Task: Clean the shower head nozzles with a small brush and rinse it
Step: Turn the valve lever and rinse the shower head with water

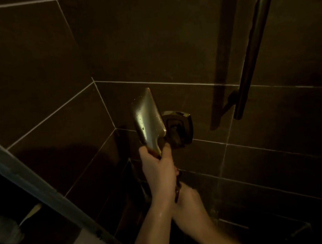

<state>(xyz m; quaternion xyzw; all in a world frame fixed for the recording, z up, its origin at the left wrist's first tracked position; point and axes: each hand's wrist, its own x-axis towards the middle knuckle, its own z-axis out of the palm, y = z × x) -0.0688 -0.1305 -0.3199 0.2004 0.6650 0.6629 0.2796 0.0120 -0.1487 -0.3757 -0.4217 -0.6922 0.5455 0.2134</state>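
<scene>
A wet, rectangular metal shower head [148, 121] is held upright in the dim shower corner, its smooth back towards me and its nozzle face hidden. My left hand [158, 173] is shut around its handle just below the head. My right hand [187, 202] sits lower, partly behind my left wrist, with its fingers closed on a dark thin piece [178, 189] that hangs from the handle's lower end; it looks like the hose. No brush can be made out.
A square wall fitting [180, 126] sits right behind the head on the dark tiled wall. A vertical slide rail [249, 55] runs down at the right. A glass door frame [30, 178] slants across the left, with bright floor beyond it.
</scene>
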